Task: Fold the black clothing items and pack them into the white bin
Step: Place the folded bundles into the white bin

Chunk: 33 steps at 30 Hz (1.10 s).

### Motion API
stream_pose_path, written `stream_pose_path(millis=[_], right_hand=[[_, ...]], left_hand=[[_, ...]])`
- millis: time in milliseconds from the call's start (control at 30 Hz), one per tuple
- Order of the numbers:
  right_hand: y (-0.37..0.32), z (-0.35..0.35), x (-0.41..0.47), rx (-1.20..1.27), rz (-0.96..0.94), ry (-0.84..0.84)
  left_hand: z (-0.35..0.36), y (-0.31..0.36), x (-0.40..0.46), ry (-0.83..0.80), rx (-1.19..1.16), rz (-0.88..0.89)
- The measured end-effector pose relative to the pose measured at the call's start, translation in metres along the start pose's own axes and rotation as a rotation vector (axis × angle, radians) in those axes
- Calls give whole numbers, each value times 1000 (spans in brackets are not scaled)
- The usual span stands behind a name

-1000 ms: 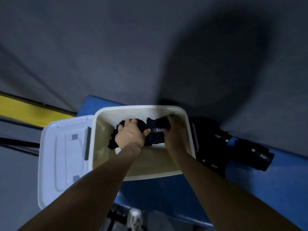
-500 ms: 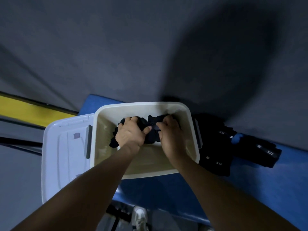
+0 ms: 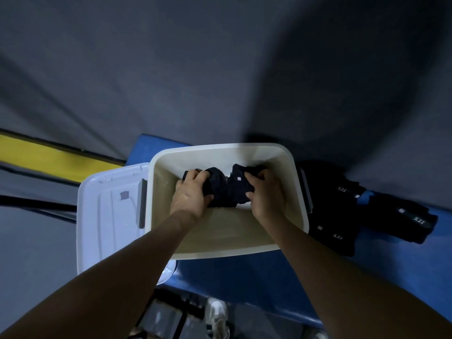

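Note:
The white bin (image 3: 227, 249) stands on a blue surface in front of me. Inside it, against the far wall, lies a bundle of black clothing (image 3: 226, 189) with a small grey tag. My left hand (image 3: 190, 196) grips the bundle's left end and my right hand (image 3: 265, 195) grips its right end, both fingers curled into the cloth. More black clothing items (image 3: 349, 211) with white "5.11" marks lie in a pile right of the bin.
The bin's white lid (image 3: 107, 216) lies flat to the left, touching the bin. The blue surface (image 3: 244, 280) ends near me, with a white shoe (image 3: 216, 314) below its edge. A grey wall rises behind; a yellow stripe (image 3: 49, 157) runs at the left.
Both hands stayed on the black bundle in the bin. My right hand shifted its grip and the bundle now sits a little more spread between the hands.

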State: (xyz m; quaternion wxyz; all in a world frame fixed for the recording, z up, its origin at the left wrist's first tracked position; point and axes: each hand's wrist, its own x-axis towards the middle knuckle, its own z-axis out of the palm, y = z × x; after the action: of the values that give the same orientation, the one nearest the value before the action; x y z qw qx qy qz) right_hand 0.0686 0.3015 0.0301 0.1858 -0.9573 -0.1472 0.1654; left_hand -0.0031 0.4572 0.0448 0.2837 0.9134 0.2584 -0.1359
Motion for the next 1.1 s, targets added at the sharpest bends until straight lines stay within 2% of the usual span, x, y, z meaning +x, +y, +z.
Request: stream_pose_path(millis=[133, 300, 433, 567, 667, 767, 800, 867, 933, 1000, 1033, 1100], right_hand=[[-4, -4, -8, -42, -172, 30], [-2, -7, -4, -117, -226, -59], [-3, -7, -2, -208, -245, -100], [-3, -11, -3, -171, -344, 43], [-2, -1, -2, -204, -437, 18], [0, 6, 2, -239, -386, -48], [0, 5, 4, -268, -381, -32], [-2, 2, 5, -162, -271, 8], [-3, 0, 3, -242, -357, 48], [-2, 0, 5, -259, -293, -143], [2, 6, 8, -207, -298, -152], [2, 9, 8, -256, -377, -119]], left_hand=[[1, 6, -2, 36, 156, 76], [6, 3, -3, -67, 309, 207], [5, -1, 2, -135, 425, 227], [5, 0, 8, -145, 478, 229], [9, 2, 9, -132, 523, 236], [13, -1, 9, -118, 590, 247], [13, -4, 9, -117, 592, 241], [12, -10, 8, -115, 568, 225], [11, -12, 8, -112, 519, 208], [10, -9, 9, -118, 463, 188], [10, -8, 9, -124, 433, 181], [9, -9, 7, -137, 379, 182]])
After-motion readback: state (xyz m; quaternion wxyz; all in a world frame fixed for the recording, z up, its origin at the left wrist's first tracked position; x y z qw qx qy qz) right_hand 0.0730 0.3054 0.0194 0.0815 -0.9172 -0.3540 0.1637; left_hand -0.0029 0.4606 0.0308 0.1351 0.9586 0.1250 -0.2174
